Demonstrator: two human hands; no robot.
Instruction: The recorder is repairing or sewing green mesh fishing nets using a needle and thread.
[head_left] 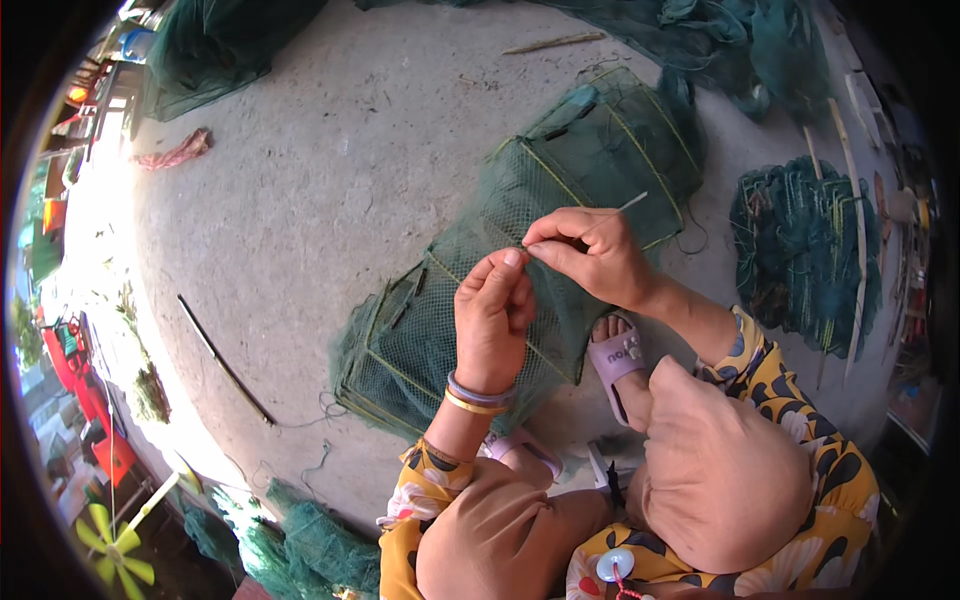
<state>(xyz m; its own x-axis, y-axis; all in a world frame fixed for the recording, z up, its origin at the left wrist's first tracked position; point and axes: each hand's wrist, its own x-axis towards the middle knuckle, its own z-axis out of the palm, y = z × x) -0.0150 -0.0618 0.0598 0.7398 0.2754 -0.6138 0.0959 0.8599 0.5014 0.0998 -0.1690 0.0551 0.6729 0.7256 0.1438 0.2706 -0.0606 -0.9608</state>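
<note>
My left hand point(492, 305) is closed, with thumb and forefinger pinched together at a tiny dark bit whose nature I cannot make out. Against those fingertips, my right hand point(598, 255) pinches at the same spot. From the right hand sticks out a thin pale rod point(634, 201), pointing up and to the right; its other end is hidden in the fingers. Below both hands, a green framed fishing net trap point(420, 320) stretches over the floor, with yellow-green cords along its edges and dark strips on its side. Whether the fingers hold its mesh is unclear.
Green netting point(745, 50) is heaped at the far right, with another heap point(215, 55) far left. A bundle of folded netting point(800, 255) lies right, beside wooden sticks point(856, 230). On the concrete floor point(270, 230) are a dark rod point(225, 362) and a reddish cloth point(178, 150).
</note>
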